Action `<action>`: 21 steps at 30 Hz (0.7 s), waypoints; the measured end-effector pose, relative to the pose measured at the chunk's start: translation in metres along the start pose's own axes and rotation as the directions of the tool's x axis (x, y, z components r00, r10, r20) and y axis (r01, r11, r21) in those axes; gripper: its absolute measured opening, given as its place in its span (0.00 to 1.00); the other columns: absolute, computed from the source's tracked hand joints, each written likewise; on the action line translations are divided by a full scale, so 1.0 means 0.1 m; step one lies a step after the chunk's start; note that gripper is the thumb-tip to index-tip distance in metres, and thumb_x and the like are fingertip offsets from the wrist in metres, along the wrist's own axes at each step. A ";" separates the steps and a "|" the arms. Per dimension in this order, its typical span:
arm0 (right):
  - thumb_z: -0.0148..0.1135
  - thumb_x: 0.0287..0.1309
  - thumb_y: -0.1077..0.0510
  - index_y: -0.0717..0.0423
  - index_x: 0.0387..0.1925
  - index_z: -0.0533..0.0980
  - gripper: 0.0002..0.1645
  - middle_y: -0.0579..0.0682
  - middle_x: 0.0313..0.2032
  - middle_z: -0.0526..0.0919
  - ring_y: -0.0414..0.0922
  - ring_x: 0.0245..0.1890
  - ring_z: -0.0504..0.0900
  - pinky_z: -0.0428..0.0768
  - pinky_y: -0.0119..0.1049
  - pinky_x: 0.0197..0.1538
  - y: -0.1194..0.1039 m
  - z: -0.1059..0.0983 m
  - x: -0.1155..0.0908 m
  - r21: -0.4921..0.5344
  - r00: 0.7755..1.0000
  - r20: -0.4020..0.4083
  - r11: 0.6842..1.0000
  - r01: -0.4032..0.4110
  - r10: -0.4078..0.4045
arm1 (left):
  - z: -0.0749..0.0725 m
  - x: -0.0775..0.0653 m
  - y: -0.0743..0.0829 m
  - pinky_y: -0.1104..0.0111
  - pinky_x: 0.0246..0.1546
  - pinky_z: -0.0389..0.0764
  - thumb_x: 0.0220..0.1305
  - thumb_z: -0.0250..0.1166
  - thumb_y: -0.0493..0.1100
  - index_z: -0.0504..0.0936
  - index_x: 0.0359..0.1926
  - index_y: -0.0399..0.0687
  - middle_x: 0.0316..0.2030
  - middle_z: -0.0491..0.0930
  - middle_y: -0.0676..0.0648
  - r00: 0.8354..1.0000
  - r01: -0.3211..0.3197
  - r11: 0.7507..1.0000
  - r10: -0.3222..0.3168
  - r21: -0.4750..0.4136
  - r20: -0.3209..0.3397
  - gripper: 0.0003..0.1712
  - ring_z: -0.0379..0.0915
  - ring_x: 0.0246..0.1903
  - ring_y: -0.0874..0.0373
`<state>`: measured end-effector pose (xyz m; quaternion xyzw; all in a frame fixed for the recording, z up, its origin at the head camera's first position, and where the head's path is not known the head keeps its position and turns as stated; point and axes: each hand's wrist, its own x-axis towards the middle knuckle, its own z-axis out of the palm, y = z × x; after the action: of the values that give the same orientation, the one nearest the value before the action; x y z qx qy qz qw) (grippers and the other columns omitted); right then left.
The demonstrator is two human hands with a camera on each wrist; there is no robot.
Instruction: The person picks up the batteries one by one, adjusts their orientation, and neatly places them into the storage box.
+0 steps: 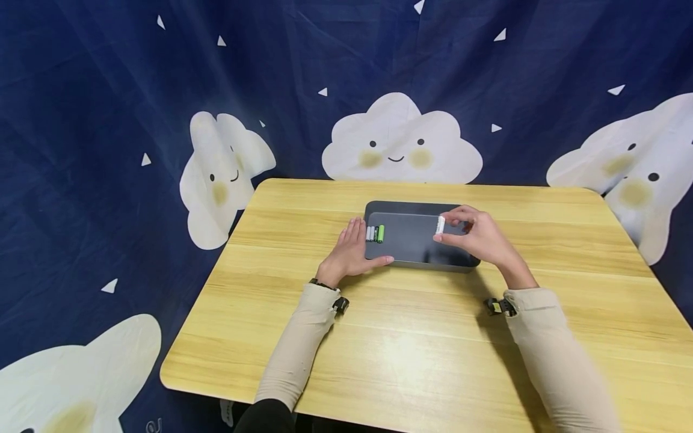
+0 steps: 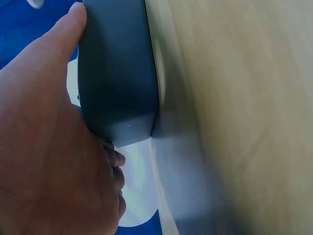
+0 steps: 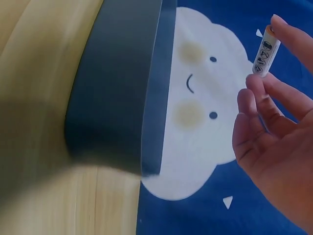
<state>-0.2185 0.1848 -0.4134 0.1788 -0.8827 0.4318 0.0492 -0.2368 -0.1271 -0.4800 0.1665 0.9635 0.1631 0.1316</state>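
A dark grey tray [image 1: 406,240] with raised walls sits on the table. My left hand [image 1: 348,255] is at the tray's left end, its fingers straight along that side and its thumb on the near rim. Between the thumb and fingertips of my right hand [image 1: 482,239], a white battery [image 1: 440,225] is pinched above the tray's right part. The right wrist view shows an orange end on this white battery [image 3: 266,53], held by its two ends. Beside the left hand, a green battery [image 1: 381,233] and several grey and dark batteries [image 1: 370,233] stand side by side inside the tray.
The light wooden table [image 1: 260,282] has rounded corners. Behind it hangs a dark blue curtain [image 1: 292,60] printed with white clouds. A small strapped device [image 1: 500,307] is at the right wrist, and another device [image 1: 340,305] is on the left one.
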 end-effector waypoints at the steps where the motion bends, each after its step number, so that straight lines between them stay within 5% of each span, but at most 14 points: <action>1: 0.80 0.54 0.53 0.57 0.51 0.86 0.24 0.58 0.43 0.83 0.48 0.41 0.76 0.74 0.27 0.39 -0.01 0.03 0.02 0.013 1.000 0.002 1.000 0.008 -0.008 | 0.00 0.00 0.00 0.55 0.85 0.34 0.61 0.52 0.84 0.31 0.82 0.37 0.84 0.27 0.39 1.000 0.000 1.000 0.000 0.002 0.001 0.73 0.20 0.84 0.49; 8: 0.81 0.53 0.53 0.58 0.54 0.85 0.27 0.56 0.49 0.86 0.50 0.48 0.79 0.79 0.42 0.46 -0.04 0.23 0.20 0.055 1.000 0.008 0.998 0.003 -0.004 | 0.01 -0.01 0.01 0.54 0.85 0.35 0.61 0.52 0.84 0.32 0.82 0.37 0.84 0.28 0.39 1.000 -0.003 1.000 0.003 -0.006 -0.009 0.73 0.21 0.84 0.49; 16: 0.80 0.54 0.51 0.57 0.55 0.85 0.28 0.55 0.54 0.85 0.51 0.51 0.80 0.78 0.38 0.46 0.00 0.46 0.33 0.077 0.999 0.038 0.997 -0.013 0.010 | -0.01 -0.01 0.03 0.53 0.85 0.38 0.61 0.53 0.83 0.34 0.82 0.36 0.84 0.31 0.38 1.000 -0.007 1.000 0.007 -0.003 -0.028 0.73 0.24 0.84 0.48; 21: 0.79 0.55 0.49 0.58 0.58 0.84 0.31 0.55 0.56 0.84 0.53 0.53 0.81 0.79 0.45 0.52 0.04 0.60 0.41 0.090 0.997 0.060 0.995 -0.051 0.045 | -0.01 -0.02 0.03 0.53 0.85 0.40 0.61 0.54 0.83 0.34 0.82 0.36 0.84 0.31 0.38 1.000 0.000 1.000 0.000 0.002 -0.029 0.73 0.26 0.85 0.48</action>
<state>-0.2542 0.1294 -0.4438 0.1719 -0.8670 0.4676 0.0052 -0.2343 -0.1255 -0.4774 0.1645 0.9654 0.1645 0.1176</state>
